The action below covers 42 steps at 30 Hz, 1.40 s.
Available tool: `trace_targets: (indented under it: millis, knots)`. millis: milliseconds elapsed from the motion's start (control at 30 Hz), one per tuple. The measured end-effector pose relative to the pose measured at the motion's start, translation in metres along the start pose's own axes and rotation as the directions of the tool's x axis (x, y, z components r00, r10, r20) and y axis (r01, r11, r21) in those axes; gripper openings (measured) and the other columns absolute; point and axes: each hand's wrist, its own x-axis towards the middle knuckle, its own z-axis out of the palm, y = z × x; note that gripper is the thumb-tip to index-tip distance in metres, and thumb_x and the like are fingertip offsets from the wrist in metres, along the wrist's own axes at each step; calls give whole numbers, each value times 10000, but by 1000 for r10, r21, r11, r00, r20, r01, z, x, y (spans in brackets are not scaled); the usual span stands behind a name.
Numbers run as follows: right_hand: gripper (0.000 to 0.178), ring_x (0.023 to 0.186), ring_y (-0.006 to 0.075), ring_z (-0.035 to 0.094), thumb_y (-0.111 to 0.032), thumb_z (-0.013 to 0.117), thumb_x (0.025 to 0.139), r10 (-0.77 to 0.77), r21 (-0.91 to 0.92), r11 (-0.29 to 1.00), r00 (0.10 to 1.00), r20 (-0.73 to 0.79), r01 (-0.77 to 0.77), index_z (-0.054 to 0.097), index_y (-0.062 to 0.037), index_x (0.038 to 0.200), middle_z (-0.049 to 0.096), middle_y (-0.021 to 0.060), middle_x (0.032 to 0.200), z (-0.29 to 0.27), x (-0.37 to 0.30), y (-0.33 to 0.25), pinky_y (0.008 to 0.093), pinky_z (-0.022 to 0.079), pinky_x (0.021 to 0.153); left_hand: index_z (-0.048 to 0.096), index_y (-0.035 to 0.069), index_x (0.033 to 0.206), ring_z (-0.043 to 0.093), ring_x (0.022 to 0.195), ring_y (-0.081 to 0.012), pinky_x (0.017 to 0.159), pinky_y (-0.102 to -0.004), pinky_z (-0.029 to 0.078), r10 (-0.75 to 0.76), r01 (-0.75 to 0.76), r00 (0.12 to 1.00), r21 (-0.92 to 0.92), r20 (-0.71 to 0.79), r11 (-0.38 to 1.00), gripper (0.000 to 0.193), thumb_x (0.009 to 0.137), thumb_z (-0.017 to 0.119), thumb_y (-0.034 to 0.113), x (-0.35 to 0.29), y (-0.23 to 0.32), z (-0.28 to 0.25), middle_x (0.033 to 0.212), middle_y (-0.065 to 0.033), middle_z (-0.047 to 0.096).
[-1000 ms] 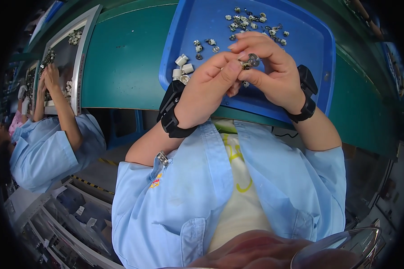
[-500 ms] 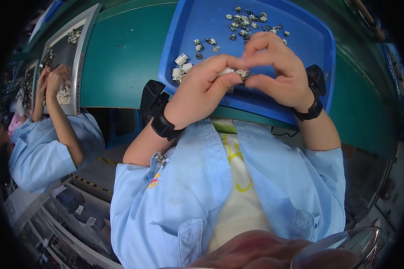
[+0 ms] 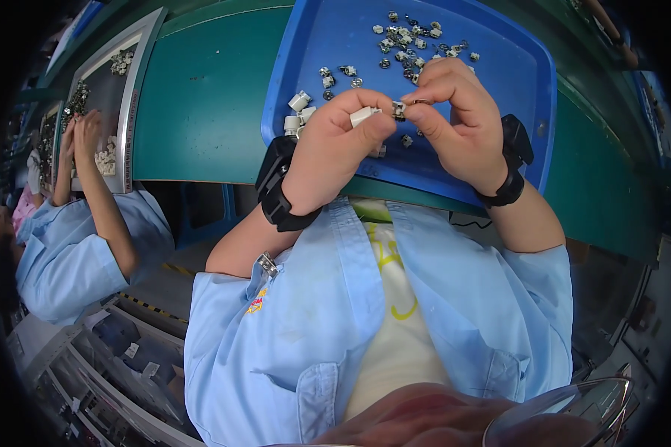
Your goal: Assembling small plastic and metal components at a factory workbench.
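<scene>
Small white plastic block (image 3: 363,115) pinched in the left hand (image 3: 335,145), a tiny silvery metal ring piece (image 3: 399,109) nipped in the fingertips of the right hand (image 3: 458,123) — the two parts nearly touching, held just above the blue plastic tray (image 3: 335,45). Loose small metal and white parts (image 3: 410,37) lie scattered at the tray's far side — teal worktop (image 3: 201,97) beneath, another person's hands (image 3: 78,138) at a grey tray (image 3: 138,67) on the left.

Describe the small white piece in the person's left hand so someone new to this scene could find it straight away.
Start at the blue tray on the green bench; both hands are raised over its near edge. The white piece is pinched at the fingertips of the left hand, right beside a small metal part in the right hand. Unlike the other white pieces lying on the tray, it is lifted and held.
</scene>
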Motion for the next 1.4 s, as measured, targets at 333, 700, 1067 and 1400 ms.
trace_targets:
  millis: [333,700,1067,1400]
  knots:
    - [72,713,164,537,-83,649,769,182,105,978,983,-29,-178,615,-20,769,586,54,766,-9,-5,-16,255,416,654,608,42,885,458,603,4,511,-148,356,193,-104,964,410,-182,906,138,819,643,158,-7,8,20,698,47,557]
    - [90,721,138,534,-104,632,787,150,7,989,989,-4,-150,640,-17,808,587,42,765,-8,-5,-16,249,413,648,599,37,842,456,590,3,495,-155,359,204,-113,972,524,-120,844,112,807,647,132,-10,9,21,668,49,548]
    - [205,795,137,527,-111,602,824,175,13,983,953,246,-184,618,-4,998,566,65,870,-18,-2,-18,240,419,702,584,42,867,455,604,-2,508,-159,357,301,-210,952,612,-47,762,106,817,632,123,-12,7,18,694,46,541]
    - [151,812,154,532,-125,602,831,165,180,967,983,81,-178,603,4,910,570,73,918,-15,-6,-19,248,421,726,490,64,1059,451,721,-60,652,-197,356,123,-139,986,153,110,978,237,935,443,261,-11,6,11,832,-9,512]
